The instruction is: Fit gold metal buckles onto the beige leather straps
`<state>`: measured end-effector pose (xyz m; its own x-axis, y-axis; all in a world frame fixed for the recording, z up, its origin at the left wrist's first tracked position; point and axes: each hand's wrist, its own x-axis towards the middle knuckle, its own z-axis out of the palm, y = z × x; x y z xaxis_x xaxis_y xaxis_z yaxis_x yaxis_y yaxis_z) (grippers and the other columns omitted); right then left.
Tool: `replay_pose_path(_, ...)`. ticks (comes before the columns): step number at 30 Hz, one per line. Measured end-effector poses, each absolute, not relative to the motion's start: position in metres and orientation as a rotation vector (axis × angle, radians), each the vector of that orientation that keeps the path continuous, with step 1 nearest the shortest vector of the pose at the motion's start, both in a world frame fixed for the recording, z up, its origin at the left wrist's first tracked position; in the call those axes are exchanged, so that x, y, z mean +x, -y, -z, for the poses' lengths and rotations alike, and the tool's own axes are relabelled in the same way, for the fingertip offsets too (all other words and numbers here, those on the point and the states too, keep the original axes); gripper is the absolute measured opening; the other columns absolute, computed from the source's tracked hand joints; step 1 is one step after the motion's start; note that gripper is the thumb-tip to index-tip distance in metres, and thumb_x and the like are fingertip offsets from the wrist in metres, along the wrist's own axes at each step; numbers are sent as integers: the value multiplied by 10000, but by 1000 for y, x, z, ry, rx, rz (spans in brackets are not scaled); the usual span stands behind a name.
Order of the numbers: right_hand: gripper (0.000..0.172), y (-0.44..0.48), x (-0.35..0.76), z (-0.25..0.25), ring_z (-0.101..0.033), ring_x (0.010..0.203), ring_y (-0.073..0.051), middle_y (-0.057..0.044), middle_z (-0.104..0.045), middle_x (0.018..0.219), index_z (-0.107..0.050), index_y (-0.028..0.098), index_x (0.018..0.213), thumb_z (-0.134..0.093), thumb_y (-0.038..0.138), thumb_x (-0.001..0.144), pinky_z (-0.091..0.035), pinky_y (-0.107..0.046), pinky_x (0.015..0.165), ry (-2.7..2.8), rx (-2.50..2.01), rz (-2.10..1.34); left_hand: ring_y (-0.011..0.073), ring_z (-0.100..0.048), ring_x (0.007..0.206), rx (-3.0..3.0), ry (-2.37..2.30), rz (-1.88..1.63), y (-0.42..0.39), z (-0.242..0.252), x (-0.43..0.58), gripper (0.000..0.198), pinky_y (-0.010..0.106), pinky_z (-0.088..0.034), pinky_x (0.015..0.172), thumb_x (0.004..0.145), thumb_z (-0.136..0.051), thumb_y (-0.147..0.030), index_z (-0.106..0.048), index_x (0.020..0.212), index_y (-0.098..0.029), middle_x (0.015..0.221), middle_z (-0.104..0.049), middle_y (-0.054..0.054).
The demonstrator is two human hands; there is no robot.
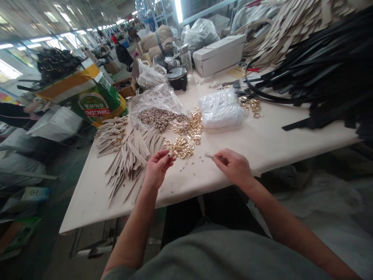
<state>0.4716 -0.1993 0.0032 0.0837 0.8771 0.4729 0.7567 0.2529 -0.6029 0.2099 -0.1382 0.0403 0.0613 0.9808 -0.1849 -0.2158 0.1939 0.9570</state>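
Observation:
Between thumb and fingertips, my left hand (pixel 159 165) pinches a small pale loop (pixel 170 154) like the beige ones heaped behind it. My right hand (pixel 234 165) is closed on a beige strap (pixel 209 155); one end sticks out toward the left hand, and a pale length shows past the wrist. The two hands are apart over the table's front part. Just beyond the left hand lies a pile of gold buckles (pixel 182 147). Beige loops (pixel 159 119) spill from a clear plastic bag (pixel 154 99). Beside the left forearm, beige straps (pixel 129 159) lie fanned out.
A plastic-wrapped white bundle (pixel 221 109) sits mid-table. Black straps (pixel 323 70) heap up at the right, with more beige straps (pixel 294 29) behind. A white box (pixel 220 54) and a black lidded pot (pixel 177 77) stand at the back. A green carton (pixel 100 99) is at the left.

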Motion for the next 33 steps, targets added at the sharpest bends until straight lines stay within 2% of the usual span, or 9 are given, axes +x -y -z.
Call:
replay_pose_path(6,82,204,426,-27,-530,587,-114,19,-626,700,-653,208,799,-642,210,880,-400,-228,591,1650,-1261,-387,139,-728,777,866,-1051,-1107,181,-23,229,318,230,-554,694,608,-887,-356,-718,827,-199,911,-767,29)
replay_pose_path(13,164,209,412,-29,-549,637,-118,9,-604,717,-656,205,800,-584,216,947,-368,-233,616,1825,-1237,-234,129,-697,810,936,-996,-1113,186,-24,237,495,257,-540,759,646,-887,-328,-722,1105,-244,897,-748,3)
replay_pose_path(18,190,214,415,-27,-579,663,-125,-4,-611,737,-665,192,815,-562,229,970,-379,-237,634,1880,-1235,-203,127,-691,838,897,-985,-1118,186,-25,240,400,231,-544,739,628,-897,-296,-735,984,-213,979,-759,25)
replay_pose_path(20,178,214,415,-25,-583,663,-126,-5,-616,741,-668,191,823,-568,225,965,-381,-237,633,1873,-1233,-199,105,-685,746,832,-992,-1099,184,-23,240,337,195,-535,651,618,-903,-297,-722,884,-197,895,-751,6)
replay_pose_path(23,178,215,415,-22,-578,657,-122,-2,-617,741,-666,196,824,-563,224,967,-382,-234,633,1877,-1235,-203,86,-656,616,726,-1000,-1054,181,-20,239,342,159,-503,542,580,-921,-324,-713,807,-175,727,-717,-12)
replay_pose_path(26,190,215,415,-21,-573,661,-122,-3,-613,736,-662,200,822,-552,225,974,-383,-232,639,1895,-1238,-200,82,-661,621,680,-982,-1053,178,-19,238,374,152,-518,568,543,-939,-319,-742,822,-164,722,-729,1)
replay_pose_path(30,191,215,415,-22,-573,662,-122,-3,-608,734,-659,200,817,-556,227,975,-379,-232,638,1900,-1244,-201,114,-697,719,699,-958,-1044,180,-20,236,378,188,-545,644,597,-913,-363,-773,888,-166,812,-759,36)
replay_pose_path(33,198,215,415,-23,-560,641,-121,-2,-602,726,-654,197,795,-565,223,970,-368,-241,626,1898,-1235,-179,124,-696,749,766,-970,-1084,182,-19,235,355,221,-550,693,606,-910,-331,-780,900,-180,855,-767,39)
